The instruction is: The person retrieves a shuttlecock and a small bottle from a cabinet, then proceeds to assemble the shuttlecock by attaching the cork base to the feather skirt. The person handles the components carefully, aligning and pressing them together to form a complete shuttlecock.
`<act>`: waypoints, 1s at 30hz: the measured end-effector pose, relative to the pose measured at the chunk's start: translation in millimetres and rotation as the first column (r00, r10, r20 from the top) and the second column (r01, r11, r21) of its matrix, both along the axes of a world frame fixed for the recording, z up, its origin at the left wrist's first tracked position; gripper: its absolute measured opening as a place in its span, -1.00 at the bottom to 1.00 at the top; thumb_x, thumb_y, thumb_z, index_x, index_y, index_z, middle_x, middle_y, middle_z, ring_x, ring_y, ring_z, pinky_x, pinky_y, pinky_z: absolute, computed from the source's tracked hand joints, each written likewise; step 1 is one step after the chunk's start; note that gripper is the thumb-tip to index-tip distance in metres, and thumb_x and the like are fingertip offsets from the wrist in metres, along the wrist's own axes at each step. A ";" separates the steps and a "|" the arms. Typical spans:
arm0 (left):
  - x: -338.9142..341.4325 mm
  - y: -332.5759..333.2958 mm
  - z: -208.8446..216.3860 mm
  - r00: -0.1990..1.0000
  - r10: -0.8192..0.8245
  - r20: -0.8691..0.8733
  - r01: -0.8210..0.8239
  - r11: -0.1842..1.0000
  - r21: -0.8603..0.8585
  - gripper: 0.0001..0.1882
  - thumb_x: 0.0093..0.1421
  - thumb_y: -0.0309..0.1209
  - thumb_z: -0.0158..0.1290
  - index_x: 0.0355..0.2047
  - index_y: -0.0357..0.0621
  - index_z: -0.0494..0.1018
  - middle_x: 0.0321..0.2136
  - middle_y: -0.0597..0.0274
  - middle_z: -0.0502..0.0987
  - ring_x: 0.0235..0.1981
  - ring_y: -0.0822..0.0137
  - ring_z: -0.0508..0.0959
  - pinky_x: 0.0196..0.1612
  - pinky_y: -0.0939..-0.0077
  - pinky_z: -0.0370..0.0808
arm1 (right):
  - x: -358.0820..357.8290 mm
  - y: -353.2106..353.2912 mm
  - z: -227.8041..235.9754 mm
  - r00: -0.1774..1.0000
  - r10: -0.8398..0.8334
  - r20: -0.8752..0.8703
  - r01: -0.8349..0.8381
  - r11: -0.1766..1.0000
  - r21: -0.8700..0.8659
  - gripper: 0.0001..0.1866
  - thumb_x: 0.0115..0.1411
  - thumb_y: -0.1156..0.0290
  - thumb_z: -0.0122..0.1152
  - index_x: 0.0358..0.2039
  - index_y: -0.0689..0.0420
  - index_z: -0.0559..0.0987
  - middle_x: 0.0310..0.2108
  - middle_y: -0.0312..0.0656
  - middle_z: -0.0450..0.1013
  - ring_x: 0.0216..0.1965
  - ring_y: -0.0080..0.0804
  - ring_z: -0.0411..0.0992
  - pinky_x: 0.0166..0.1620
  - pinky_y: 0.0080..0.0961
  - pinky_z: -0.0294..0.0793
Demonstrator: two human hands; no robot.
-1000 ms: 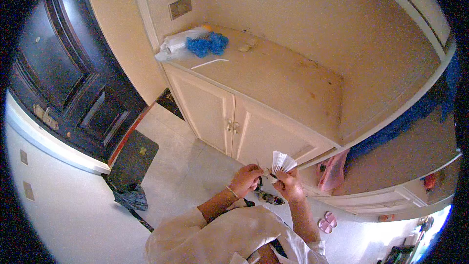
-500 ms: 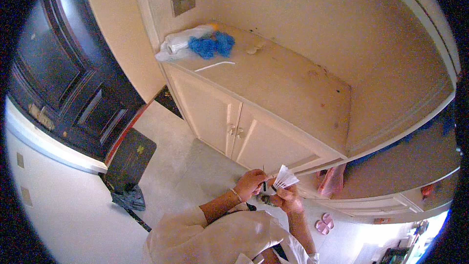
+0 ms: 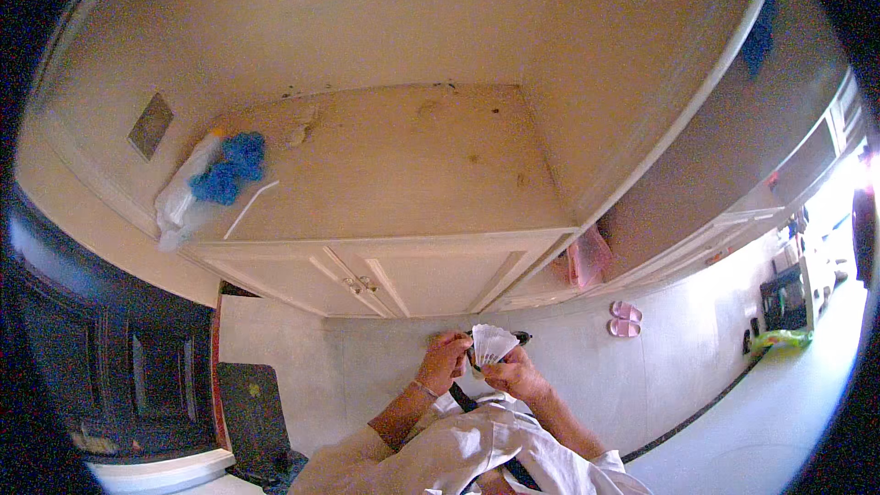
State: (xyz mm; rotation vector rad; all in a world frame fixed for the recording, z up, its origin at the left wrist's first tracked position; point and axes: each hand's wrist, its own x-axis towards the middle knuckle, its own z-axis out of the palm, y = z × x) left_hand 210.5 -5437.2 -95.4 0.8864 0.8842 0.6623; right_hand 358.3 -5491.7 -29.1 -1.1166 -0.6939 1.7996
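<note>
One bare left hand and one bare right hand are close together in front of the cream wooden cabinet with two doors. The right hand pinches the narrow end of a white fan-shaped thing with thin strips, so the fan is in front of the cabinet too, with its wide end toward the doors. The left hand has its fingers bent in, right beside the fan's left edge; I cannot tell if it holds anything. A thin pale band goes around the left wrist. On the cabinet's flat tan surface, at its left end, a crumpled bright blue bundle lies against a long white plastic bag. A thin bent white stick lies near them, by the cabinet's front edge. A flat grey plate is on the wall above the cabinet's left end. Just past the cabinet's right end is a see-through pink bag. Two pink slippers sit on the pale floor, out to the cabinet's right. A big dark panelled door is to the cabinet's left, and a dark mat lies beside that door.
</note>
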 end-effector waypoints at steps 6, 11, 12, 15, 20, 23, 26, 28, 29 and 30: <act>22.8 -2.7 20.7 0.998 -0.059 -0.032 0.056 0.995 -0.081 -0.87 0.09 -0.33 -0.03 -0.50 -0.10 0.35 -0.80 0.46 0.24 -0.86 0.60 0.16 -0.82 0.67 0.04 | 16.5 -22.1 -6.2 0.991 -0.035 -0.132 0.032 0.999 -0.026 -0.82 -0.01 0.40 0.16 -0.37 0.13 0.44 -0.67 -0.40 0.27 -0.77 -0.67 0.10 -0.72 -0.67 0.01; 47.9 -35.8 33.7 1.000 -0.026 0.017 0.028 0.983 -0.181 -0.87 0.08 -0.33 -0.03 -0.50 -0.10 0.34 -0.80 0.44 0.25 -0.85 0.60 0.18 -0.82 0.67 0.06 | 43.1 -54.2 0.8 0.990 -0.046 -0.136 0.045 0.999 -0.007 -0.83 -0.01 0.41 0.16 -0.39 0.16 0.44 -0.68 -0.39 0.27 -0.78 -0.65 0.11 -0.73 -0.66 0.00; 54.8 -44.2 33.5 0.999 -0.019 0.032 0.024 0.982 -0.186 -0.86 0.09 -0.32 -0.04 -0.51 -0.10 0.34 -0.80 0.44 0.25 -0.85 0.60 0.18 -0.82 0.67 0.06 | 51.9 -62.1 -0.5 0.992 -0.042 -0.123 0.042 0.999 0.000 -0.83 -0.01 0.41 0.16 -0.39 0.16 0.44 -0.67 -0.39 0.27 -0.77 -0.64 0.11 -0.72 -0.66 0.01; 81.3 -73.4 27.0 0.998 -0.031 0.047 0.040 0.978 -0.204 -0.86 0.09 -0.32 -0.05 -0.52 -0.10 0.33 -0.80 0.43 0.26 -0.85 0.59 0.19 -0.82 0.67 0.06 | 76.9 -96.4 6.7 0.985 -0.105 -0.139 0.107 0.994 0.010 -0.82 0.00 0.40 0.16 -0.37 0.17 0.46 -0.65 -0.38 0.29 -0.75 -0.63 0.13 -0.71 -0.66 0.03; 134.4 -137.4 31.3 0.993 -0.114 0.012 0.114 0.975 -0.191 -0.86 0.10 -0.33 -0.05 -0.52 -0.10 0.33 -0.80 0.44 0.23 -0.85 0.59 0.17 -0.81 0.68 0.04 | 133.8 -168.3 -1.4 0.954 -0.222 -0.204 0.215 0.975 -0.052 -0.77 0.01 0.35 0.19 -0.32 0.16 0.46 -0.63 -0.40 0.29 -0.73 -0.66 0.14 -0.69 -0.68 0.05; 169.7 -164.2 43.9 0.988 -0.157 0.000 0.152 0.958 -0.241 -0.90 0.10 -0.36 -0.05 -0.49 -0.08 0.32 -0.81 0.47 0.19 -0.86 0.60 0.13 -0.82 0.69 0.00 | 163.0 -210.8 -13.4 0.920 -0.304 -0.247 0.313 0.950 -0.006 -0.76 0.01 0.33 0.20 -0.33 0.15 0.46 -0.64 -0.43 0.27 -0.73 -0.68 0.14 -0.70 -0.71 0.05; 202.8 -187.6 41.2 0.973 -0.223 0.058 0.231 0.936 -0.267 -0.91 0.08 -0.39 -0.02 -0.50 -0.06 0.30 -0.81 0.48 0.17 -0.87 0.61 0.10 -0.82 0.68 -0.03 | 189.3 -246.1 -4.4 0.864 -0.425 -0.269 0.439 0.898 -0.011 -0.77 0.01 0.31 0.22 -0.37 0.14 0.45 -0.64 -0.44 0.27 -0.75 -0.72 0.12 -0.72 -0.73 0.04; 221.8 -200.8 42.4 0.953 -0.297 0.065 0.303 0.909 -0.286 -0.91 0.08 -0.38 0.00 -0.48 -0.08 0.33 -0.80 0.44 0.23 -0.86 0.57 0.17 -0.81 0.67 0.05 | 205.3 -270.9 -7.5 0.835 -0.472 -0.282 0.494 0.870 0.007 -0.77 0.02 0.30 0.22 -0.36 0.13 0.45 -0.62 -0.43 0.29 -0.75 -0.74 0.11 -0.73 -0.74 0.03; 230.8 -206.8 42.8 0.941 -0.332 0.068 0.337 0.894 -0.295 -0.90 0.08 -0.38 0.01 -0.47 -0.10 0.35 -0.80 0.42 0.25 -0.85 0.55 0.20 -0.80 0.66 0.08 | 211.7 -282.4 -11.3 0.823 -0.493 -0.282 0.519 0.855 0.020 -0.77 0.02 0.30 0.22 -0.36 0.13 0.45 -0.62 -0.43 0.29 -0.75 -0.74 0.11 -0.73 -0.74 0.03; 240.3 -212.2 39.0 0.938 -0.341 0.067 0.346 0.895 -0.281 -0.91 0.10 -0.38 0.00 -0.48 -0.09 0.35 -0.82 0.44 0.23 -0.88 0.55 0.16 -0.81 0.66 0.05 | 218.5 -290.6 -15.0 0.812 -0.509 -0.284 0.540 0.841 0.035 -0.77 0.03 0.29 0.22 -0.36 0.13 0.45 -0.62 -0.43 0.29 -0.75 -0.74 0.11 -0.73 -0.74 0.02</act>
